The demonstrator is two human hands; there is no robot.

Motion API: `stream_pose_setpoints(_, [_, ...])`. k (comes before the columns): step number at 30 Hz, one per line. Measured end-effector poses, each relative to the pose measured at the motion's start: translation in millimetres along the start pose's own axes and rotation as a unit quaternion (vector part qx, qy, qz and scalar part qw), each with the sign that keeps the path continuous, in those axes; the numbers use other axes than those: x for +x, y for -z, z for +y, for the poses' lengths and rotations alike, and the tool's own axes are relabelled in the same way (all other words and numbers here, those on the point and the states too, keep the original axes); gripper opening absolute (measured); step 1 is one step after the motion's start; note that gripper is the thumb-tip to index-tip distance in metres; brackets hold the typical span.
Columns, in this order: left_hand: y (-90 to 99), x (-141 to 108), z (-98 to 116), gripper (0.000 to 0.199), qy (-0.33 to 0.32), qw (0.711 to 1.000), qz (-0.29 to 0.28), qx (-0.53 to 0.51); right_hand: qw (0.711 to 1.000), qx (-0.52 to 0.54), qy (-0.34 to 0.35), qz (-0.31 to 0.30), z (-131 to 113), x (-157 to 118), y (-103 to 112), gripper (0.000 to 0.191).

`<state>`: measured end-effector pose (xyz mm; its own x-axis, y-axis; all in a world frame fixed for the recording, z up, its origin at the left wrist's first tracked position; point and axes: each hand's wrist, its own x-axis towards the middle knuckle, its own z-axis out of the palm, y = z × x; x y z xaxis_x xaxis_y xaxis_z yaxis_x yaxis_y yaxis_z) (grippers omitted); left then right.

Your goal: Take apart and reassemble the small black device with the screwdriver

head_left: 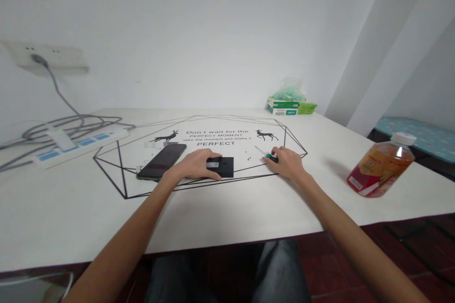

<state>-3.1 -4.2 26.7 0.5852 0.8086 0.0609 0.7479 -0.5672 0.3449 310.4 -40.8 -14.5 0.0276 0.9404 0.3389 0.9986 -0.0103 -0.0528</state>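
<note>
My left hand (197, 164) is closed on a small black box (226, 167) lying on the white table (227, 218), with fingers along its far and near edges. A pale label shows on the box between the fingers. My right hand (286, 162) has its fingers round the green and black handle of a screwdriver (272, 157), whose thin shaft points to the far left. Between the two hands lie several tiny dark pieces (249, 158), too small to identify. A black phone (163, 161) rests just left of my left hand.
An orange drink bottle (381, 166) stands at the right. Green and white boxes (283, 105) with a plastic bag sit at the back. At the left, a power strip (83, 146) lies beside a coiled grey cable (80, 122). The table's front edge runs below my forearms.
</note>
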Motion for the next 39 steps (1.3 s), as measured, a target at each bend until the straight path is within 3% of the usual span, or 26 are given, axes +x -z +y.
stream_pose_setpoints(3, [2.7, 3, 6, 0.061, 0.034, 0.992, 0.074, -0.093, 0.996, 0.009, -0.004, 0.09, -4, -2, 3, 0.044])
stream_pose_setpoints(6, [2.9, 9, 15, 0.053, 0.047, 0.941, 0.203, -0.266, 0.98, 0.056, 0.011, 0.189, -17, -4, 9, 0.042])
stream_pose_setpoints(8, [0.1, 13, 23, 0.052, 0.06, 0.862, 0.253, -0.434, 0.971, 0.098, 0.023, 0.218, -35, -3, 12, 0.043])
stream_pose_setpoints(10, [-5.0, 16, 32, 0.053, 0.065, 0.762, 0.212, -0.609, 0.971, 0.126, 0.039, 0.2, -59, -1, 14, 0.045])
stream_pose_setpoints(12, [-11.3, 17, 40, 0.049, 0.049, 0.674, 0.163, -0.719, 0.974, 0.127, 0.063, 0.175, -85, 4, 15, 0.051])
stream_pose_setpoints(14, [-16.8, 17, 45, 0.041, 0.063, 0.613, 0.162, -0.77, 0.974, 0.127, 0.086, 0.168, -109, 10, 16, 0.054])
stream_pose_setpoints(16, [-19.1, 17, 46, 0.035, 0.109, 0.582, 0.172, -0.787, 0.974, 0.123, 0.089, 0.167, -125, 15, 17, 0.054])
stream_pose_setpoints(21, [-10.7, 17, 35, 0.03, 0.161, 0.555, 0.203, -0.79, 0.97, 0.129, 0.119, 0.17, -124, 14, 20, 0.036])
stream_pose_setpoints(27, [-6.2, 14, 25, 0.025, 0.183, 0.604, 0.252, -0.733, 0.951, 0.094, 0.254, 0.149, -116, 5, 16, 0.051])
stream_pose_setpoints(34, [-6.0, 12, 27, 0.025, 0.218, 0.636, 0.216, -0.708, 0.932, 0.054, 0.292, 0.21, -116, 7, 10, 0.045])
stream_pose_setpoints(39, [-0.3, 12, 24, 0.022, 0.235, 0.624, 0.185, -0.722, 0.926, 0.056, 0.301, 0.222, -114, 10, 10, 0.042])
